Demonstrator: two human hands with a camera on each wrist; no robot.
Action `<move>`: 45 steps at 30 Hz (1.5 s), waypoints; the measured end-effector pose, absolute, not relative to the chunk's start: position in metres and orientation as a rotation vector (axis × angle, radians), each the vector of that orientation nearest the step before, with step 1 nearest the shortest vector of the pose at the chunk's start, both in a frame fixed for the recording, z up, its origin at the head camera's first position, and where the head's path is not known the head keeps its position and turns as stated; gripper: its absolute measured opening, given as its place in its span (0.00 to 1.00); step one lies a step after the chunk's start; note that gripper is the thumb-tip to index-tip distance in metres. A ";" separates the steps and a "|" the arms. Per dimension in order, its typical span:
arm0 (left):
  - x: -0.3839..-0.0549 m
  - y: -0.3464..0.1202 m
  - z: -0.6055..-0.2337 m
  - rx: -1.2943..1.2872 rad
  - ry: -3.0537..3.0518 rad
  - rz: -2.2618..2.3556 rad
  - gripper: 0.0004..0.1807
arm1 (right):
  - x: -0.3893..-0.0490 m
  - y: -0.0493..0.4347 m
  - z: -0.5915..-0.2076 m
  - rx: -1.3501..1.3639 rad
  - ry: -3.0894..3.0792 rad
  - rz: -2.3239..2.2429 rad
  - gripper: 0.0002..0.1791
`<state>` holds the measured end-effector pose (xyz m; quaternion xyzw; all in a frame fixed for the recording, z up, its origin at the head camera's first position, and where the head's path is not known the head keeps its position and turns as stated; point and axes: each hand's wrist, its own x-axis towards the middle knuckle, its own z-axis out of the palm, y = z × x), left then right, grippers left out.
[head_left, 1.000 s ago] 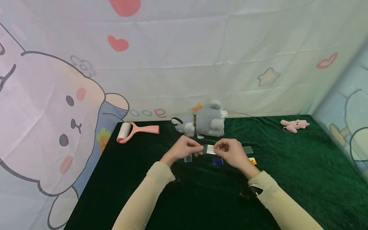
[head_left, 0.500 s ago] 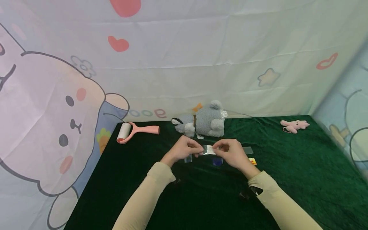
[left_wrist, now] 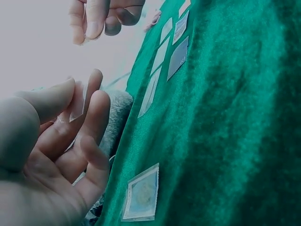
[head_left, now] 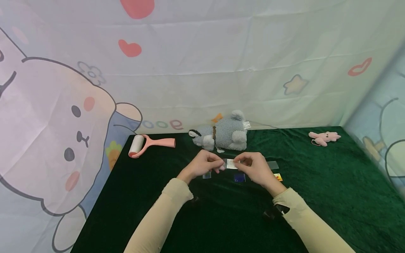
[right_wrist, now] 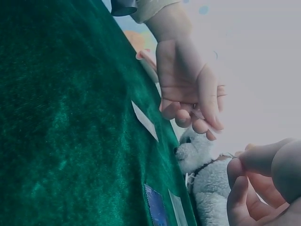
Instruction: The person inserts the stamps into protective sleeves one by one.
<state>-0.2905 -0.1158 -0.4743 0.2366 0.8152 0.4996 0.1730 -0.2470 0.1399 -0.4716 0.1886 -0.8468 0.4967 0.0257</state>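
My left hand pinches a small clear plastic sleeve between thumb and forefinger. Facing it, my right hand pinches a small white paper piece, likely the back of a stamp, close to the sleeve in the head view. Whether the two touch is unclear. Below the hands lies a dark blue stamp with a perforated edge. To its left is a stamp in a clear sleeve. Partly behind my right wrist lies a yellow-and-red stamp, with a clear sleeve above it.
Behind the hands a grey plush toy lies on its side on the green cloth. A pink-handled lint roller lies at the back left. A small pink plush is at the back right, before a printed curtain.
The clear sleeve has shifted and tilted slightly in my left fingers, its glint of half a second ago gone. The white piece has moved a touch left; both hands are nearly still.
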 end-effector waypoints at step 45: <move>-0.291 -0.114 -0.474 0.638 2.257 1.496 0.08 | -0.246 0.140 -0.467 0.588 -2.673 1.424 0.05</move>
